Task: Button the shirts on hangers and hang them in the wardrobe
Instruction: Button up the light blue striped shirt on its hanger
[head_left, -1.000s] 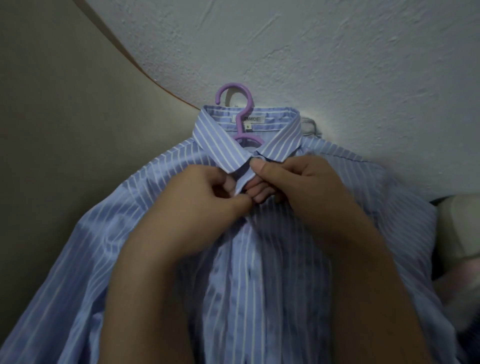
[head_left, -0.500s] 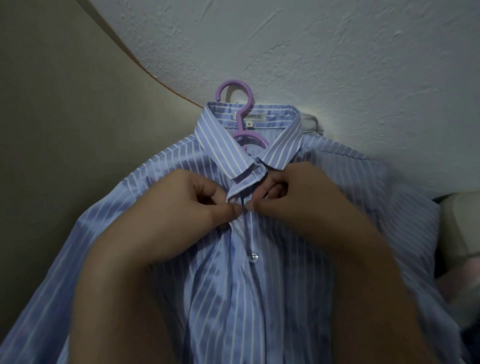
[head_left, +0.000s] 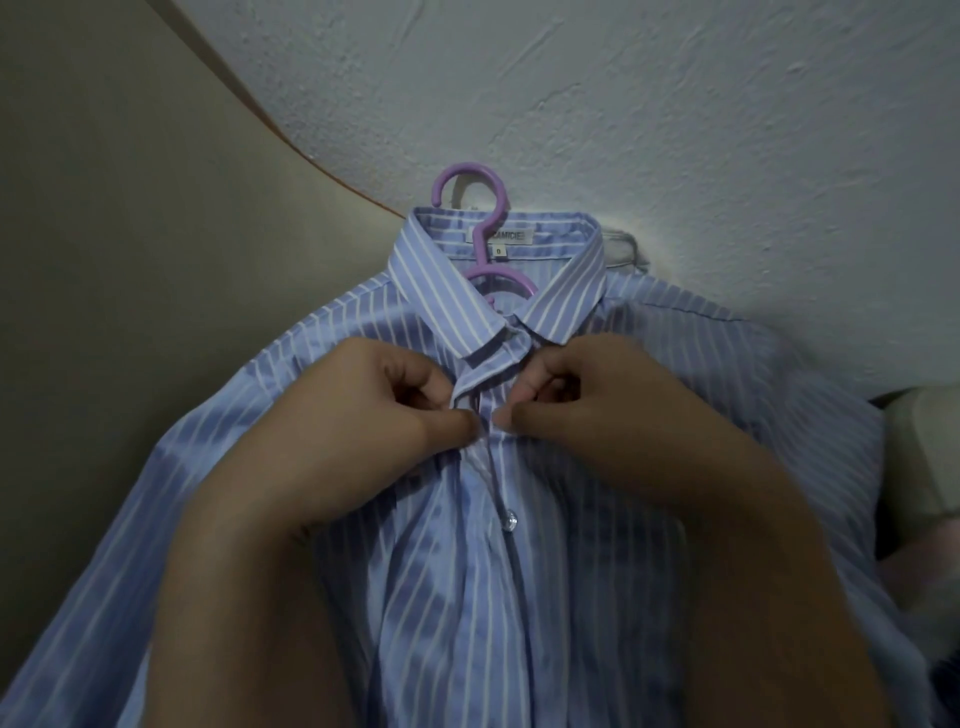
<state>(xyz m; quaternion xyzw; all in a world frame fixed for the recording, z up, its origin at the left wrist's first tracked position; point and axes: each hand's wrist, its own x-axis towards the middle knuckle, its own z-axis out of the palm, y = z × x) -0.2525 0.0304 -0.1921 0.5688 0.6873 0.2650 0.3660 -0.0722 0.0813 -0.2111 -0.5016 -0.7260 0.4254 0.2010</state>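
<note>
Just below the collar of the blue, white-striped cotton shirt (head_left: 519, 597) on its lilac plastic hanger (head_left: 491, 244), both hands have dropped from the collar tips where they worked a second ago. The left hand (head_left: 363, 431) and right hand (head_left: 613, 415) now pinch the two placket edges between thumb and forefinger, thumbs almost touching. Judging by this, the collar button seems fastened and the next one is in hand. That button is hidden under the thumbs; a clear round button (head_left: 511, 520) shows lower down. No wardrobe is visible, and the shirt's hem is cut off.
</note>
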